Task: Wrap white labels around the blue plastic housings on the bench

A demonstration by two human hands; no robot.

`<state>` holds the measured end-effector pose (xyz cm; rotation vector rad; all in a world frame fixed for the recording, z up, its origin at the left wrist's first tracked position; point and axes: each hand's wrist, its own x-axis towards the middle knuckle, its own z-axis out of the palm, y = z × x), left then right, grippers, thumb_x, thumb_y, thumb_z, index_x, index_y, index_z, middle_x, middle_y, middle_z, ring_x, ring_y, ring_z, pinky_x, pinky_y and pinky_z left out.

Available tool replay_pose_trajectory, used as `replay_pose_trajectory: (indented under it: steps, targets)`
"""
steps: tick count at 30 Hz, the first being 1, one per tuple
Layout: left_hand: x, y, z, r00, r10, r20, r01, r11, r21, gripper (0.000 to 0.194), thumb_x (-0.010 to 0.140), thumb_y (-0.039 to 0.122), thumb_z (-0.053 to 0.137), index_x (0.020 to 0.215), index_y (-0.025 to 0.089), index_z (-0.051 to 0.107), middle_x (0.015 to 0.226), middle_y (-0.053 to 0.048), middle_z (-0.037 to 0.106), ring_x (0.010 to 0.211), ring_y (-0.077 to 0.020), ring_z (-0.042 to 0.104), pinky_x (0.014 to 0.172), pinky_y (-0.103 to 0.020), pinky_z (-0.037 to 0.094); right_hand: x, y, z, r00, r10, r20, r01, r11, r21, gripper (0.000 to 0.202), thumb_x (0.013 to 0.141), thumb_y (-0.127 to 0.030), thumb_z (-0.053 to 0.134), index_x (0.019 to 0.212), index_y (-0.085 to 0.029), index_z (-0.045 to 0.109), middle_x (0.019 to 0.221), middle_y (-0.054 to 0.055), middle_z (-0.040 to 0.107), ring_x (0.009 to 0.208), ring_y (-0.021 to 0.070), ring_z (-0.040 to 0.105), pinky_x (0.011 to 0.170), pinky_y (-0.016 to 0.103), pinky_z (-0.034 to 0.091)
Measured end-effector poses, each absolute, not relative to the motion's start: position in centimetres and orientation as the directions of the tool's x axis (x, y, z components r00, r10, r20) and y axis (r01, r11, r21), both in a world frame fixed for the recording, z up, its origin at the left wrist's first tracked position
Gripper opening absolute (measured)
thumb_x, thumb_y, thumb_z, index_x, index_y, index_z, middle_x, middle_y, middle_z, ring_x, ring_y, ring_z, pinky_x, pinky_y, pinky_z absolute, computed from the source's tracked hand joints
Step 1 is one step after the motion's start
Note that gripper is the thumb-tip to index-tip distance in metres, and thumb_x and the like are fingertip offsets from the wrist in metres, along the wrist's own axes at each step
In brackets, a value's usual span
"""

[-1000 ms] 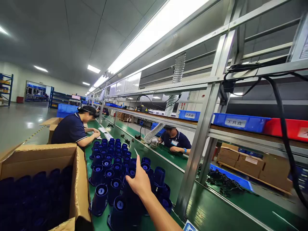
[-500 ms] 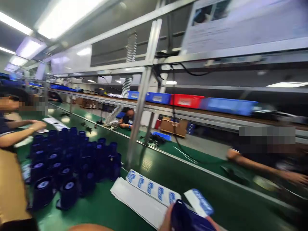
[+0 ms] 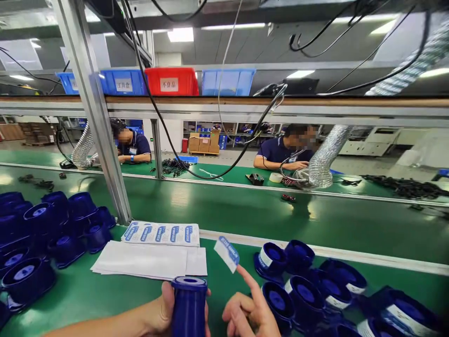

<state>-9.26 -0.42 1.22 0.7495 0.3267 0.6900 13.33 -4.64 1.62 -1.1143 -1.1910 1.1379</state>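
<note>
My left hand (image 3: 164,306) is wrapped around a dark blue plastic housing (image 3: 190,309), held upright with its flanged ring end up. To its right, my right hand (image 3: 250,309) points its index finger up, the other fingers curled. A white and blue sticker label (image 3: 227,254) clings to that index fingertip, apart from the housing. Behind my left hand lie a sheet of printed labels (image 3: 161,234) and a stack of white paper (image 3: 140,260). Blue housings with white labels (image 3: 305,295) stand right of my right hand, partly hidden by it.
More blue housings (image 3: 30,271) crowd the left of the green table (image 3: 115,299). A metal post (image 3: 94,103) rises behind the sheets. Overhead is a shelf with blue bins and a red bin (image 3: 171,82). Cables and silver ducts hang down. Two people work across the bench.
The view has swung right and levelled, bringing the labelled housings into sight. My hands, with the housing and the label, now show more fully near the bottom middle.
</note>
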Motion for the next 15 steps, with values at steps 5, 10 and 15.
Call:
replay_pose_trajectory:
  steps: [5,10,15]
  targets:
    - [-8.6,-0.5,0.8,0.725,0.658,-0.203,-0.360,0.614,0.702,0.132,0.037,0.117,0.035,0.093,0.006,0.079,0.076,-0.011,0.073,0.068,-0.0194,0.071,0.068,-0.025,0.054,13.8,-2.7,0.7,0.263,0.961,0.091,-0.010,0.097,-0.995,0.086,0.095,-0.068,0.071,0.163,-0.026,0.040,0.122,0.014,0.076,0.115,0.0320,0.074,0.098,0.045,0.059]
    - [-8.1,-0.6,0.8,0.697,0.617,-0.366,-0.319,0.723,0.613,0.136,0.053,0.116,0.004,0.085,0.007,0.079,0.072,-0.013,0.070,0.068,-0.0208,0.068,0.071,-0.029,0.053,16.6,-0.5,0.9,0.360,0.931,0.053,0.044,0.040,-0.998,0.098,0.086,-0.074,0.077,0.163,-0.027,0.039,0.155,0.020,0.057,0.148,0.0421,0.051,0.123,0.064,0.043]
    - [-7.5,-1.1,1.2,0.663,0.660,-0.353,-0.340,0.685,0.644,0.130,0.069,0.110,0.002,0.090,0.006,0.078,0.082,-0.018,0.073,0.077,-0.0259,0.069,0.086,-0.040,0.056,15.0,-1.6,1.9,0.226,0.970,0.094,-0.030,0.103,-0.994,0.092,0.096,-0.067,0.072,0.167,-0.030,0.027,0.144,0.018,0.063,0.124,0.0351,0.067,0.110,0.058,0.054]
